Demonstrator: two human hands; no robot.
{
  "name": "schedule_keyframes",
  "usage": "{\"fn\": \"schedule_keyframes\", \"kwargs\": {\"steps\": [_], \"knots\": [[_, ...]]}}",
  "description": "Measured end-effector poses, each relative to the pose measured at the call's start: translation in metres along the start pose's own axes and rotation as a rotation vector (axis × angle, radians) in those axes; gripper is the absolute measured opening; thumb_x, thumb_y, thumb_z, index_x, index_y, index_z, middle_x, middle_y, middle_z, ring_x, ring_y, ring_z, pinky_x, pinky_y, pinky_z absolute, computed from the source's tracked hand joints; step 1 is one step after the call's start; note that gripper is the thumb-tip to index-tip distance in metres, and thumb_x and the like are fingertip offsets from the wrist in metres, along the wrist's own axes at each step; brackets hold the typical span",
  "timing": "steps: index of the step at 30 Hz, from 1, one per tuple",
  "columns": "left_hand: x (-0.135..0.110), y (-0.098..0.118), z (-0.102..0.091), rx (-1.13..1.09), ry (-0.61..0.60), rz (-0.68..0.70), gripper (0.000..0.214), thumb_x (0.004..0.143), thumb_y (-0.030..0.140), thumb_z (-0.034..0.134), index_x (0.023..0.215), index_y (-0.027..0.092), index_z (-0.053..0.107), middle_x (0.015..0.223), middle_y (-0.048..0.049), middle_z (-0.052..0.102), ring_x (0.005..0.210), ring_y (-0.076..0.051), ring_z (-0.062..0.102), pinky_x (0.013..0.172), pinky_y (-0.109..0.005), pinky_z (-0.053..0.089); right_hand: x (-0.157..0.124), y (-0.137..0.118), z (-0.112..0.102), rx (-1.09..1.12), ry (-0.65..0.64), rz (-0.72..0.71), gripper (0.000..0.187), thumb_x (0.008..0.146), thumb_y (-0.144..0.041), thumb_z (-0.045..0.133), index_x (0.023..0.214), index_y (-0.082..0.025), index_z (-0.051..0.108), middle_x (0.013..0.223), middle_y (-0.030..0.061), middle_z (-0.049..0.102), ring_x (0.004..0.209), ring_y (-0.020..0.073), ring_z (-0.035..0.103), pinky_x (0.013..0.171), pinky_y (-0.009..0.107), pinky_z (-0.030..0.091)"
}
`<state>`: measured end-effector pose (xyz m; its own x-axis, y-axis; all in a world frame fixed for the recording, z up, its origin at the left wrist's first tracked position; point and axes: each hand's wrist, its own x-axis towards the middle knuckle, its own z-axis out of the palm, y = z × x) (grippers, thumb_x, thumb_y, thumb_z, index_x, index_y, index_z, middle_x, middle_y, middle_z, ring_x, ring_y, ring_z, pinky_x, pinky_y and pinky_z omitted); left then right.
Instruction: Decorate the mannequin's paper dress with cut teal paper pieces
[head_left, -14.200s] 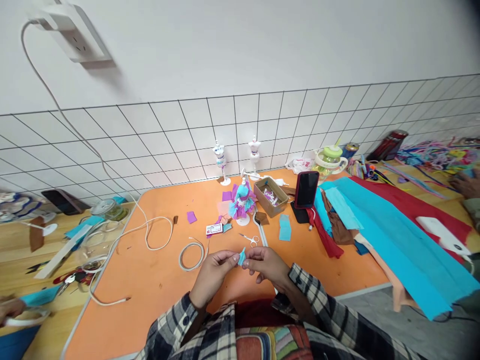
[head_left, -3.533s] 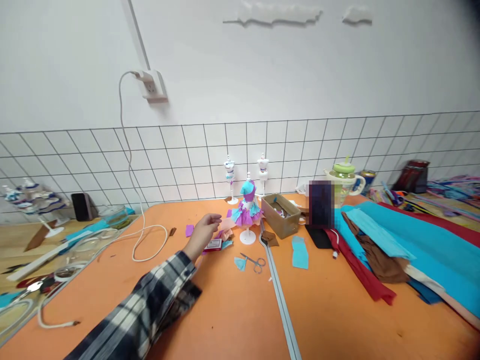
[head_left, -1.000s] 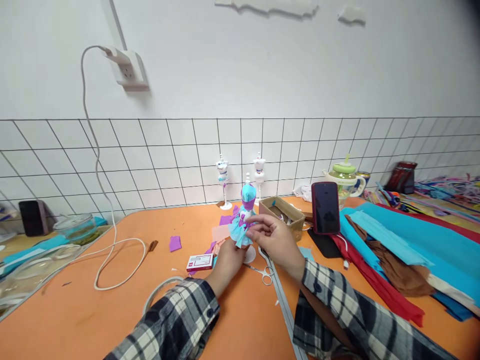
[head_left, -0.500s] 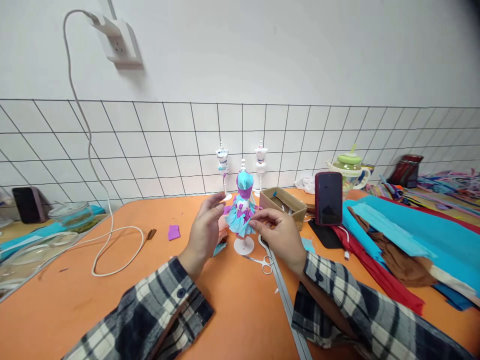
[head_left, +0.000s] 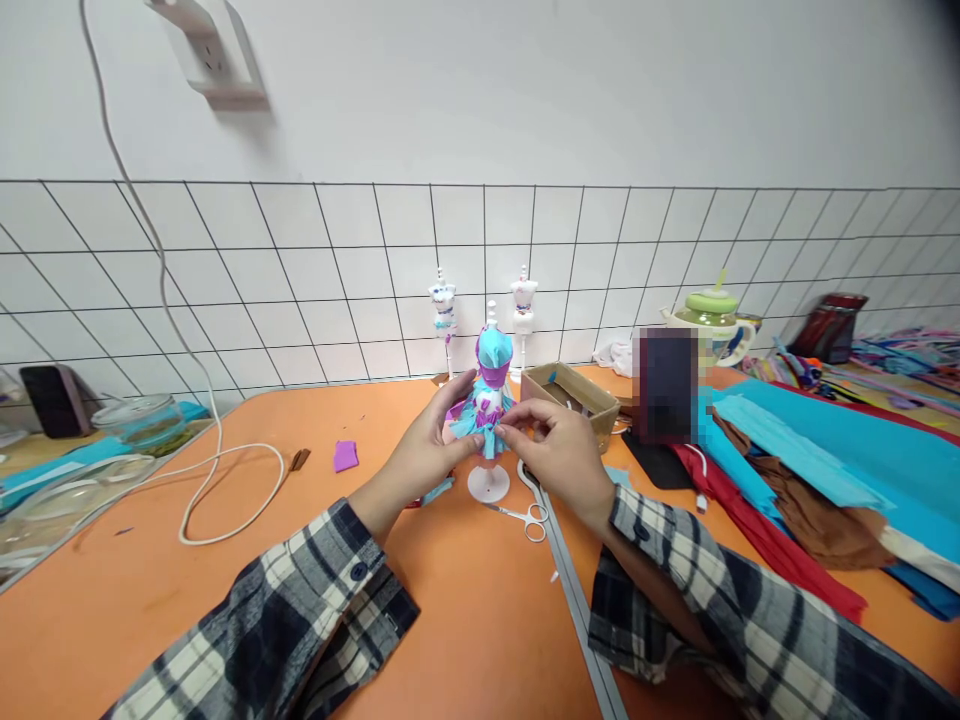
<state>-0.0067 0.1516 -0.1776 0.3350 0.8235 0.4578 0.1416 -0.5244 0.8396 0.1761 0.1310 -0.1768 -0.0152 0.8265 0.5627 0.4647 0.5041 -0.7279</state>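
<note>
A miniature dress form (head_left: 492, 345) in a turquoise and purple outfit stands upright on a round white base (head_left: 489, 484). My right hand (head_left: 559, 445) pinches the hem of its turquoise tissue-like skirt (head_left: 489, 440) between thumb and fingertips. On the other side, my left hand (head_left: 435, 435) is spread around the skirt, its thumb touching the front and its fingers apart from the thumb. Those left fingertips are partly hidden beside the dress. Small white-handled scissors (head_left: 534, 522) lie just in front of the base.
Behind stand two more small dress forms (head_left: 443, 310). To the right are a cardboard box (head_left: 609, 430), a blurred-out phone (head_left: 666, 385), a lidded teapot (head_left: 709, 318) and folded fabrics (head_left: 825, 450). A grey metal strip (head_left: 577, 600) runs toward me. Leftward lie a purple scrap (head_left: 346, 456) and a white cable (head_left: 217, 470).
My left hand has moved in to the skirt, its thumb now touching the front. My right hand keeps its pinch at the hem. The view has shifted slightly.
</note>
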Motion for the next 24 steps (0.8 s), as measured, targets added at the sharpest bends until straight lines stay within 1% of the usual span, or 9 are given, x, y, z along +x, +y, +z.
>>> {"fn": "schedule_keyframes", "kwargs": {"steps": [3, 6, 11, 16, 20, 24], "knots": [[-0.001, 0.001, 0.001, -0.076, -0.01, -0.005, 0.073, 0.076, 0.021, 0.069, 0.141, 0.025, 0.037, 0.146, -0.0085, 0.04, 0.136, -0.031, 0.032, 0.108, -0.047, 0.034, 0.001, 0.003, 0.001, -0.001, 0.009, -0.028, 0.013, 0.075, -0.033, 0.068, 0.078, -0.022, 0.072, 0.069, 0.0, 0.066, 0.06, 0.013, 0.054, 0.059, 0.026, 0.042], [-0.001, 0.003, 0.004, -0.16, -0.036, -0.027, 0.066, 0.08, 0.028, 0.066, 0.14, 0.025, 0.04, 0.143, -0.0074, 0.045, 0.131, -0.032, 0.04, 0.104, -0.046, 0.039, 0.001, 0.004, 0.002, 0.003, -0.003, -0.038, 0.012, 0.075, -0.032, 0.068, 0.078, -0.021, 0.072, 0.072, 0.0001, 0.066, 0.061, 0.0127, 0.053, 0.059, 0.025, 0.041], [-0.001, 0.004, 0.009, -0.025, 0.077, -0.015, 0.06, 0.077, 0.03, 0.069, 0.133, 0.025, 0.048, 0.134, -0.0076, 0.054, 0.124, -0.03, 0.048, 0.102, -0.044, 0.041, 0.0, 0.002, 0.003, 0.005, -0.006, -0.018, 0.008, 0.075, -0.029, 0.069, 0.075, -0.021, 0.07, 0.069, -0.0015, 0.066, 0.059, 0.0116, 0.052, 0.057, 0.024, 0.039], [-0.001, 0.002, 0.01, 0.001, 0.08, -0.008, 0.059, 0.08, 0.031, 0.066, 0.135, 0.022, 0.045, 0.132, -0.0088, 0.054, 0.121, -0.027, 0.05, 0.101, -0.043, 0.04, 0.0, 0.001, 0.002, 0.003, -0.015, -0.02, 0.008, 0.074, -0.027, 0.068, 0.071, -0.02, 0.067, 0.068, -0.0014, 0.064, 0.059, 0.0114, 0.052, 0.056, 0.024, 0.038], [-0.001, 0.003, 0.011, -0.013, 0.067, -0.005, 0.057, 0.08, 0.031, 0.066, 0.133, 0.021, 0.047, 0.133, -0.0089, 0.053, 0.121, -0.027, 0.049, 0.102, -0.042, 0.039, 0.001, 0.001, 0.002, 0.045, -0.018, 0.034, 0.012, 0.072, -0.029, 0.069, 0.068, -0.019, 0.065, 0.063, -0.0019, 0.061, 0.055, 0.0106, 0.049, 0.054, 0.024, 0.037], [-0.002, 0.006, 0.013, -0.007, 0.066, -0.02, 0.056, 0.08, 0.031, 0.066, 0.132, 0.021, 0.047, 0.129, -0.0089, 0.055, 0.118, -0.027, 0.05, 0.1, -0.042, 0.04, 0.002, 0.0, 0.001, 0.114, -0.025, 0.132, 0.016, 0.068, -0.031, 0.073, 0.064, -0.018, 0.064, 0.056, -0.0029, 0.057, 0.053, 0.0103, 0.047, 0.05, 0.023, 0.034]]}}
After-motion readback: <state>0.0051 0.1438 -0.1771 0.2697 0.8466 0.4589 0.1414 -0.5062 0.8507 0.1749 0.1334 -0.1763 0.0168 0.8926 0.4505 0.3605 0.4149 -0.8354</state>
